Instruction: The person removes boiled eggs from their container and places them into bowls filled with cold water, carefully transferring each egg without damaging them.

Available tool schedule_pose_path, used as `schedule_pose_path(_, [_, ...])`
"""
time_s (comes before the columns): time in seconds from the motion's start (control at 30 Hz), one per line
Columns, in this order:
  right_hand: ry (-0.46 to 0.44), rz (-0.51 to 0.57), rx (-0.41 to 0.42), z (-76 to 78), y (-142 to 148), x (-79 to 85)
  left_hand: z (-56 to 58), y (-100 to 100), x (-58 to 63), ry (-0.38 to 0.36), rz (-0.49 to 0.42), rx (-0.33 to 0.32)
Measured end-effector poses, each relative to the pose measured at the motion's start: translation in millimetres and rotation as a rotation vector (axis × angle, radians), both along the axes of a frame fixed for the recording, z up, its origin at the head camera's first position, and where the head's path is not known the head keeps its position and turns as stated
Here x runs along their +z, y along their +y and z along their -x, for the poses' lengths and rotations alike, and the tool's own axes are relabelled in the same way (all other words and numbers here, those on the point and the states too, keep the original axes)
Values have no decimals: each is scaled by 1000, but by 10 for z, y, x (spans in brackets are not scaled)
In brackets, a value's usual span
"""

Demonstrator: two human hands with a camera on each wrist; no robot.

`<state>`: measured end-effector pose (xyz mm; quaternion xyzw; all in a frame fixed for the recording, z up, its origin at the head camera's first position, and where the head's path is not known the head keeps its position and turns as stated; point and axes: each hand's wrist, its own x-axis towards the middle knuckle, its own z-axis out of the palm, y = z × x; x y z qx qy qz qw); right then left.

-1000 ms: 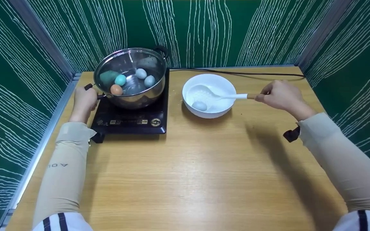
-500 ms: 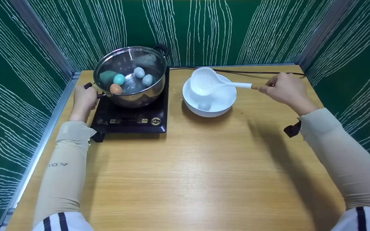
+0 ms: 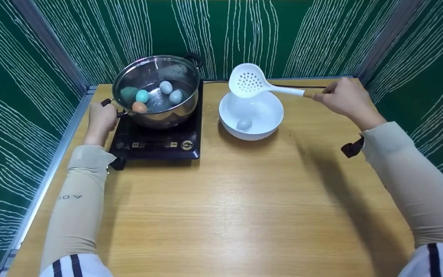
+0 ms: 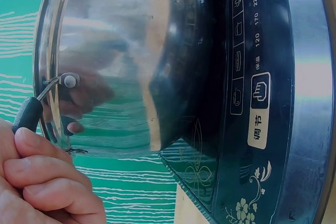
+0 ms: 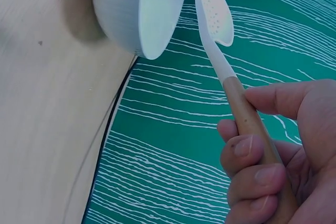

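My left hand (image 3: 103,120) grips the black side handle (image 4: 27,114) of a steel pot (image 3: 167,118). Inside the pot lie a turquoise egg (image 3: 142,96), a brown egg (image 3: 139,107) and two pale eggs (image 3: 166,87). My right hand (image 3: 346,100) holds a white slotted spoon (image 3: 248,80) by its wooden handle (image 5: 247,114). The spoon's perforated bowl is bare and hangs above the back of a white bowl (image 3: 258,130). One pale egg (image 3: 244,124) rests in that bowl.
The pot stands on a black induction cooker (image 3: 154,148) at the table's left. A black cable (image 3: 298,87) runs along the back edge of the wooden table (image 3: 221,204). Green panels with white lines (image 3: 240,34) enclose the back and sides.
My right hand has lifted the slotted spoon up and back out of the white bowl, leaving the pale egg there. My left hand has stayed on the pot handle.
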<state>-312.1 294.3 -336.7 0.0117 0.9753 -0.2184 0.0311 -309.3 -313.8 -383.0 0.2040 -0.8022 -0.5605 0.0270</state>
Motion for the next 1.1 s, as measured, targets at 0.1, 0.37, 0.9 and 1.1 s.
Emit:
schedule_pose_path(0.1, [-5, 13, -12, 13, -9, 82, 5, 6, -6, 18, 5, 6])
schedule_pose_path(0.37, [11, 28, -38, 24, -108, 330, -6, 3, 9, -8, -2, -4])
schedule_pose_path(0.9, [81, -15, -5, 95, -495, 702, -13, 10, 33, -17, -1, -10])
schedule_pose_path(1.1, [96, -23, 19, 145, -653, 774, -23, 14, 26, -4, 1, -18])
